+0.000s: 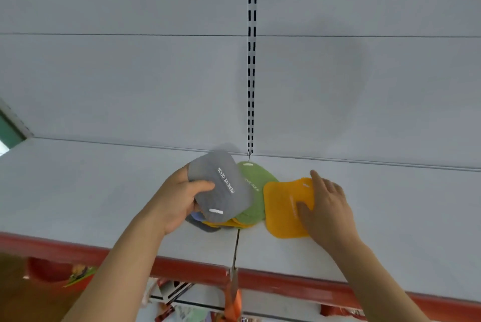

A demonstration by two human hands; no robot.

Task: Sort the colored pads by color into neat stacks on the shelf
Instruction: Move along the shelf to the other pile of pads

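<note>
Both forearms reached up from the lower edge onto the white shelf (104,191); the left hand (179,202) gripped a grey pad (221,189), thumb curled over its face and fingers hidden behind it; that pad was raised off the pile and tilted, its long axis running from near right to far left, the slot end nearest the camera and white lettering running along its length; the right hand (325,207) held one orange pad (286,207) lying flat on the shelf, fingers spread across its right side and thumb pressed on its face; just left of it, one green pad (251,186) topped a loose pile, slot end toward the back wall; beneath showed orange edges (229,223), a blue corner (197,216) and a dark grey corner (205,228); their number could not be counted.
</note>
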